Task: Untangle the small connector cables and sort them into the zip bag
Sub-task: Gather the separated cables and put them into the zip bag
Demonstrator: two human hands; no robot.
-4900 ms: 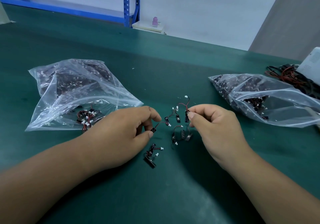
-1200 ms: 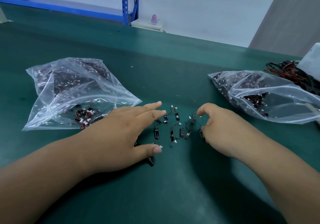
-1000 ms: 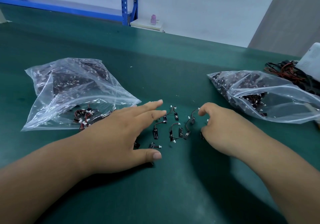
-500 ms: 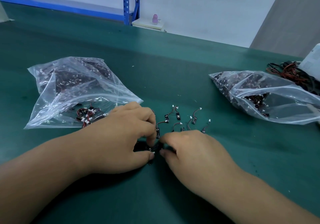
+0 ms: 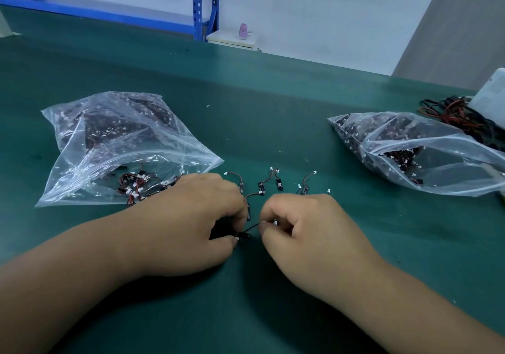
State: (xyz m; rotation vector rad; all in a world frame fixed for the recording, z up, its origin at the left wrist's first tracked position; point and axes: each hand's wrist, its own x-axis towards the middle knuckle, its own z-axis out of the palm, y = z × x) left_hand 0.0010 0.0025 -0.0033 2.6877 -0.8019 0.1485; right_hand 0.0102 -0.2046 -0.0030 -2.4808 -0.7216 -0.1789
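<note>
— Where are the hands?

— Both are low in the middle of the frame, down on the dark green table mat (image 5: 273, 113). The left hand (image 5: 188, 217) has its fingers curled, with thumb and fingertips pinching one end of a short black connector cable (image 5: 250, 228). The right hand (image 5: 308, 233) is curled too and pinches the other end, where a small white plug shows.

— So the cable runs between them?

— Yes, a short stretch of it spans the gap between the two thumbs, close over the mat. Something dark sits under the left palm, perhaps more cables, but I cannot tell from here.

— And the other pieces?

— A scatter of loose black cables with white plugs (image 5: 261, 187) lies just above the hands at centre frame, most of them apart from one another.

— The bags?

— A clear plastic zip bag (image 5: 114, 140) sits left of centre, stuffed with dark cables. A red-and-black tangle of cables (image 5: 136, 187) is at its near edge, just beside the left hand. A second clear plastic bag (image 5: 426, 151), also holding dark cables, lies at the right, well apart from both hands.

— Anything else?

— There is a heap of red and black wires (image 5: 453, 113) and a white box (image 5: 492, 96) at the right edge. A blue metal rack (image 5: 203, 3) and a small pink bottle (image 5: 243, 30) are along the top.
</note>
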